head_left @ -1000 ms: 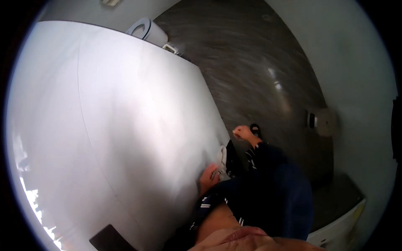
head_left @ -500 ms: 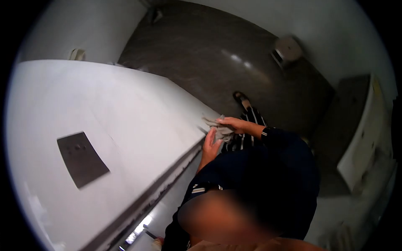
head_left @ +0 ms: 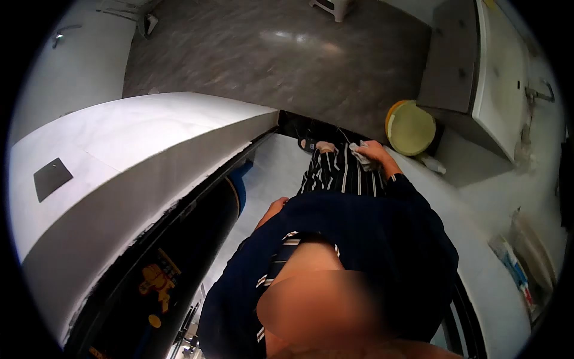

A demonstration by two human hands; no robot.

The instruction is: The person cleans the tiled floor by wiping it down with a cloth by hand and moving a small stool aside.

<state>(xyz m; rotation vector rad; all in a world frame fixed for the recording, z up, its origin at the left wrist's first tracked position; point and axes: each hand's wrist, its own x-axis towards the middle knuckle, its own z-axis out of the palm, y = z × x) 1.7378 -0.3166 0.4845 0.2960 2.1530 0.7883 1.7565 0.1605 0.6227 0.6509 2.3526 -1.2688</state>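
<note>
As far as my feed shows, the right hand [head_left: 374, 153] has a crumpled grey cloth [head_left: 360, 157], held over the striped trousers [head_left: 341, 179], with the yellow basin [head_left: 412, 128] near on the outer side. Right grip looks curled closed on the cloth, loose folds poking out past the fingers. Risk, my read: only part of the cloth seems pinched, so slack fingers would let it slip to the floor [head_left: 269, 66]. Wide swing of that arm could knock the basin. Dark strip [head_left: 292, 124] runs right by the sandal [head_left: 307, 145]; careless footing there could mean a stumble. Hard to make out: left hand [head_left: 274, 210] is partly behind the navy top [head_left: 371, 227], so I can't tell how its fingers sit or whether it has anything. Second foot hidden, cloth's far side too
</note>
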